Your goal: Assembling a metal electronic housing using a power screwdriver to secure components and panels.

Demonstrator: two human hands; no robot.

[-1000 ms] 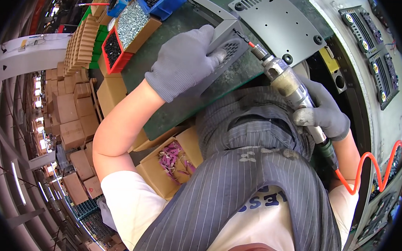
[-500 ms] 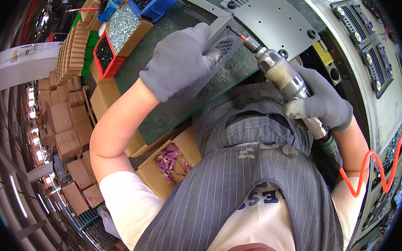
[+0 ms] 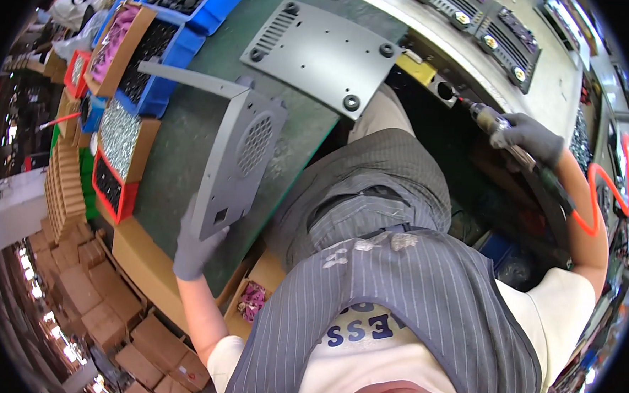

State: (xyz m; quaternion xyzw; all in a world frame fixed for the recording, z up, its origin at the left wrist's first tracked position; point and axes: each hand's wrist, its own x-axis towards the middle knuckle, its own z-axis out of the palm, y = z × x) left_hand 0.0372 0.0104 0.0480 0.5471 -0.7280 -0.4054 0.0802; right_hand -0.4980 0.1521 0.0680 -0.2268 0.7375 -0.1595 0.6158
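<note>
My left hand, in a grey glove, grips the near end of a grey bent metal panel with a round grille of holes. The panel lies on the green bench mat, its far flange sticking up to the left. My right hand, also gloved, holds a pneumatic screwdriver off to the right, its tip pointing at a dark opening under the bench edge. A flat grey plate with slots and black feet rests farther back on the mat.
Blue, red and cardboard bins of screws and small parts line the mat's left side. An orange coiled air hose hangs at the right. More grey panels sit on the far bench. Cardboard boxes are stacked on the floor at lower left.
My left hand has slid from the panel's top to its near end and pulled it left. My right hand has swung the screwdriver away from the panel to the right.
</note>
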